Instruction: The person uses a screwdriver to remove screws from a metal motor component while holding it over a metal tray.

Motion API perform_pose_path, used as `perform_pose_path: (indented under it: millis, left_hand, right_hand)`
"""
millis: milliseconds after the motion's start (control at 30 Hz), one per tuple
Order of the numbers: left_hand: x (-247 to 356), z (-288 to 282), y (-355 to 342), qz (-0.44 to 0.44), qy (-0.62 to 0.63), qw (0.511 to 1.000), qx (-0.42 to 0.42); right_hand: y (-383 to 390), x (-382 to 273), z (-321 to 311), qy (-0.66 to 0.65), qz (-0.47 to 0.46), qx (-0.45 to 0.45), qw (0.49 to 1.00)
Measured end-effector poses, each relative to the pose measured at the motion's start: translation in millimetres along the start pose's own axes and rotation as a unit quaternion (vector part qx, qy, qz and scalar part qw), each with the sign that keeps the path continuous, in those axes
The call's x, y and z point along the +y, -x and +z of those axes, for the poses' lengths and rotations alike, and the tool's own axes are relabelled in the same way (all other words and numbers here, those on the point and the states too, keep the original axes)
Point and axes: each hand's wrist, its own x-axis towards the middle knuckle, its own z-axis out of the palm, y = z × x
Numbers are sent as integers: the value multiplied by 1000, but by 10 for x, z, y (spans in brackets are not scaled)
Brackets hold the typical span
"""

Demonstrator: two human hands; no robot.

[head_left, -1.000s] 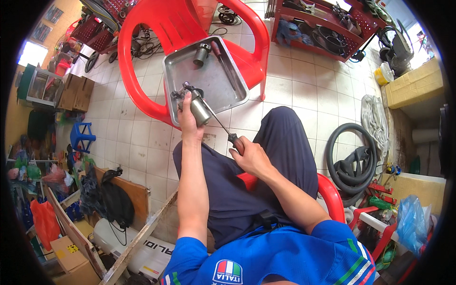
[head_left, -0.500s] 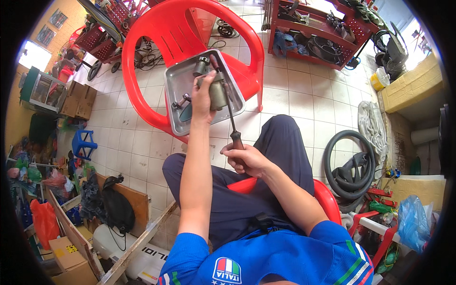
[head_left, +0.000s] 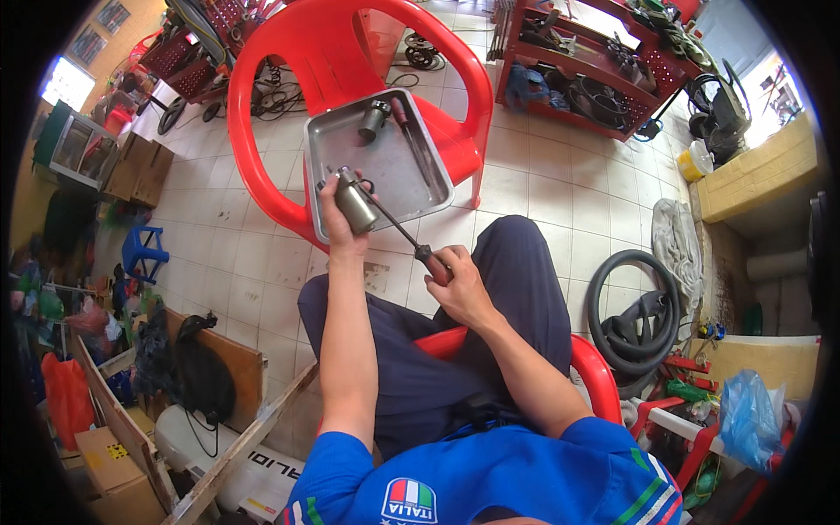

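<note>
My left hand [head_left: 338, 219] is wrapped round an olive-grey metal cylinder [head_left: 356, 208], a motor-like part with small fittings at its upper end. It is held tilted over the tray's near left side. My right hand [head_left: 462, 289] grips the brown handle of a screwdriver [head_left: 434, 264]. The screwdriver's long shaft slants up and left to the cylinder's upper end; whether the tip touches it I cannot tell. In the grey metal tray [head_left: 398, 208] lie a smaller dark metal cylinder [head_left: 373, 122] and a second long tool with a reddish-brown handle [head_left: 399, 110].
The tray rests on a red plastic chair [head_left: 477, 114] in front of my knees. A red tool cart [head_left: 569, 114] stands at the far right. Black rubber tubes [head_left: 604, 289] lie on the tiled floor to my right. A small blue stool [head_left: 144, 254] is at left.
My left hand has brought the cylinder nearer and to the left, and it is now tilted. The screwdriver has swung to a leftward slant, with my right hand higher on its handle.
</note>
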Motion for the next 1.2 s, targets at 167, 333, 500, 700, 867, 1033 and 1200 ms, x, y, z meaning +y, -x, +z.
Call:
perform_pose_path:
  millis: [167,333,500,700,867,1033,1200]
  left_hand:
    - [70,-9,22,-15,13,999,-48]
    - [-115,159,38,-12,-34,997,-75]
    - [-136,133,-14,12,-59,997,-48]
    - [30,57,-25,12,-9,1000,5]
    - [43,129,15,14,-26,1000,-1]
    - [-130,43,-39,7,-81,997,-15]
    - [-196,89,-44,7,-99,995,-22]
  right_hand:
    - [-61,-133,246,-288,277,-207,893]
    - [41,-126,273,-314,302,-285,854]
    - [137,-72,178,-146,119,-202,961]
    - [50,-75,98,-16,-71,20,997]
    - [29,-98,272,-256,192,-100,942]
    - [50,-242,188,-339,297,-283,847]
    - [91,-77,247,-187,207,-213,936]
